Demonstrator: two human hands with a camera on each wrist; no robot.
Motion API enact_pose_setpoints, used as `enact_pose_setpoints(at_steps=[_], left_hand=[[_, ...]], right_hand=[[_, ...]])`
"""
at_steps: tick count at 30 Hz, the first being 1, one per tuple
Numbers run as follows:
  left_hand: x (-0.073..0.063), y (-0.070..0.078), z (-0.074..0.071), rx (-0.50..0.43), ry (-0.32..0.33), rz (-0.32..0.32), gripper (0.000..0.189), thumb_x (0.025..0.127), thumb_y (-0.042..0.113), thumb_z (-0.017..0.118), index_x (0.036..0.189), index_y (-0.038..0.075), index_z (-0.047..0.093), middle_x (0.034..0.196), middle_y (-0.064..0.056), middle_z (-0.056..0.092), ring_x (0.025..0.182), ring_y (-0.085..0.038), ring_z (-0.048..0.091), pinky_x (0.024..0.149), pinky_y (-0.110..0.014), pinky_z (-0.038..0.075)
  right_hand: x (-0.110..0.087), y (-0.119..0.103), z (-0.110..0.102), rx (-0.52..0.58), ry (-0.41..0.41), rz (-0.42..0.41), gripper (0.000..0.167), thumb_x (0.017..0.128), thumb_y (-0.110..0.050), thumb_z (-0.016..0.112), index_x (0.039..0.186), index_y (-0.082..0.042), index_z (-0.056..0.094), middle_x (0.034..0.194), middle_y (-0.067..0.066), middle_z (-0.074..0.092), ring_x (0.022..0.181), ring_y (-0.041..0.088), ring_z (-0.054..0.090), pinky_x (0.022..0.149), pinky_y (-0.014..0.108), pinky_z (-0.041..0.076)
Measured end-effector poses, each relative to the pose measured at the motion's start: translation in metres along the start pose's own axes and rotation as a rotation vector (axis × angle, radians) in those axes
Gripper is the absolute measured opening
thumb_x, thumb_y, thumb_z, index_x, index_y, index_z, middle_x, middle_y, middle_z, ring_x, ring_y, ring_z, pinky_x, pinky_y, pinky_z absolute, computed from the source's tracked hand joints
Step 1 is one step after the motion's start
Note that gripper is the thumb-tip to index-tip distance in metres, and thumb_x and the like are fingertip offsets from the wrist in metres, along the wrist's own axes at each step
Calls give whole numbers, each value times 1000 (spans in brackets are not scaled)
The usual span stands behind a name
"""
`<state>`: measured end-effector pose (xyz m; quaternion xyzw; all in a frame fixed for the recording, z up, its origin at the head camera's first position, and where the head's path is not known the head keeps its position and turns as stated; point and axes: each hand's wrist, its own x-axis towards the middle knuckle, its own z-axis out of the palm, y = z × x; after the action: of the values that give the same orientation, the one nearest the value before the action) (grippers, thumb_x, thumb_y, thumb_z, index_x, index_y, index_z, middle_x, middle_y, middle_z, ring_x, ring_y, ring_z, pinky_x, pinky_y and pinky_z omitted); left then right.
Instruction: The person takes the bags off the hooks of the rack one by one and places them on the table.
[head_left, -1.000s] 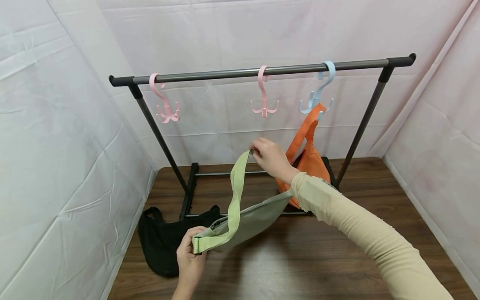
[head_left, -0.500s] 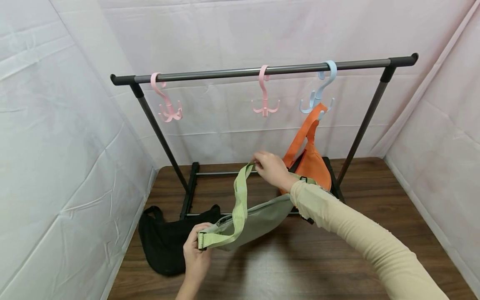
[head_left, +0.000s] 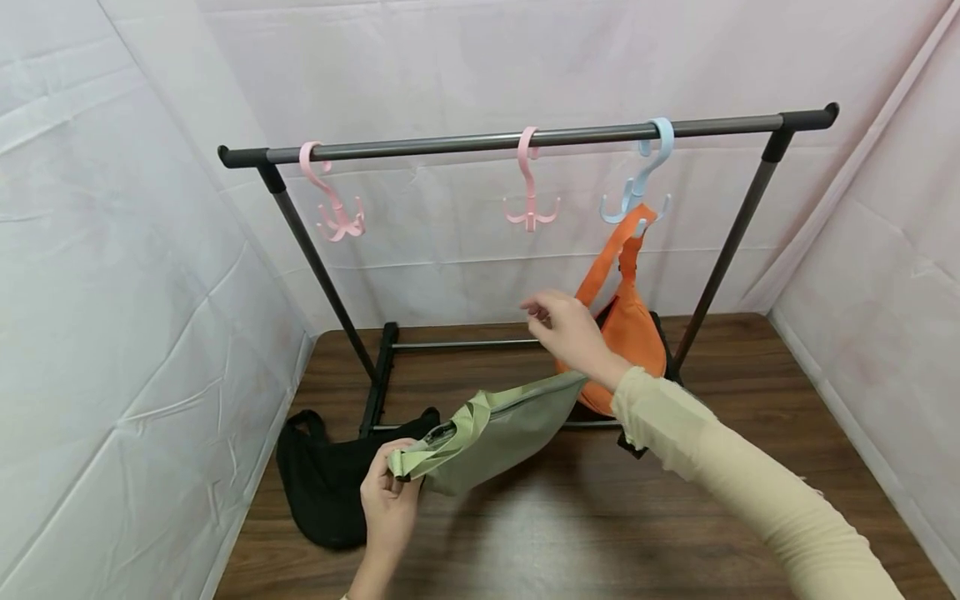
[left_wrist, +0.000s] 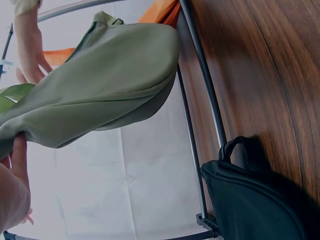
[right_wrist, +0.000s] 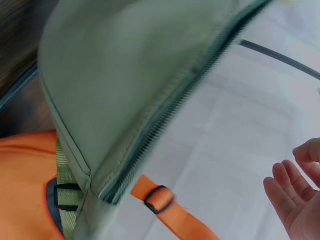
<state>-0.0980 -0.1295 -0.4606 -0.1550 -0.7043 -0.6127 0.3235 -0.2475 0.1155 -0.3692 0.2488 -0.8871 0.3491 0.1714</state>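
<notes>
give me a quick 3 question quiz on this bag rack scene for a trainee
1. True or false: the orange bag hangs from the blue hook.
2. Which hand grips the green bag? A) left hand B) right hand C) both
3. Fill in: the black bag lies on the ____, beside the rack's left foot.

Key
1. True. Its strap loops over that hook on the rail.
2. A. The left hand holds the bag at its strap end; the right hand is open above it, holding nothing.
3. Table. It rests on the wooden table.
</notes>
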Motion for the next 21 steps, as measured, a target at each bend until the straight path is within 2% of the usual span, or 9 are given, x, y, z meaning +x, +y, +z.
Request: enact_pose_setpoints(at_steps=[4, 5, 8, 11, 15, 19, 21], left_hand=[[3, 3, -5, -8, 18, -14, 26, 71, -28, 55, 94, -15, 52, 94, 5, 59, 48, -3, 29, 44, -21, 30], [3, 5, -6, -11, 26, -31, 25, 72, -27, 55, 94, -15, 52, 95, 6, 59, 51, -1, 35, 46, -18, 34], [4, 7, -12, -17, 50, -55, 22, 75, -22, 57, 94, -15, 52, 98, 6, 59, 69, 1, 53, 60, -11, 44], [7, 10, -19, -19, 65, -65, 18, 77, -18, 58, 92, -16, 50, 100, 7, 58, 91, -4, 58, 74, -14, 48], [10, 15, -27, -2, 79, -51, 16, 78, -15, 59, 90, -18, 48, 100, 7, 58, 90, -5, 58, 74, -15, 48], [12, 22, -32, 56, 112, -30, 16, 78, -16, 59, 91, -18, 51, 99, 5, 59, 89, -5, 58, 74, -14, 48], [14, 26, -34, 105, 133, -7, 16, 76, -19, 59, 90, -17, 52, 98, 6, 59, 88, -4, 58, 74, -14, 47]], right_hand=[[-18, -1, -22, 135, 113, -1, 18, 87, -4, 57, 104, -5, 64, 93, 7, 62, 81, 15, 58, 71, 28, 51], [-24, 0, -26, 158, 143, 5, 18, 87, -3, 57, 103, -5, 64, 93, 7, 62, 80, 14, 58, 70, 27, 51], [-43, 9, -32, 210, 222, 48, 18, 86, -3, 59, 102, -6, 65, 93, 7, 63, 80, 11, 57, 70, 19, 49], [-63, 12, -35, 300, 261, 114, 17, 85, 1, 59, 101, 0, 64, 92, 14, 63, 79, 7, 56, 69, 13, 47], [-87, 17, -30, 446, 303, 233, 16, 84, 6, 57, 100, 8, 60, 90, 17, 61, 77, 5, 56, 65, 13, 48], [-109, 34, -8, 581, 362, 308, 16, 82, 11, 57, 99, 12, 57, 86, 8, 61, 73, 6, 58, 63, 18, 50], [-119, 44, 6, 649, 362, 326, 16, 82, 12, 57, 98, 13, 57, 85, 5, 61, 73, 6, 59, 64, 19, 52]])
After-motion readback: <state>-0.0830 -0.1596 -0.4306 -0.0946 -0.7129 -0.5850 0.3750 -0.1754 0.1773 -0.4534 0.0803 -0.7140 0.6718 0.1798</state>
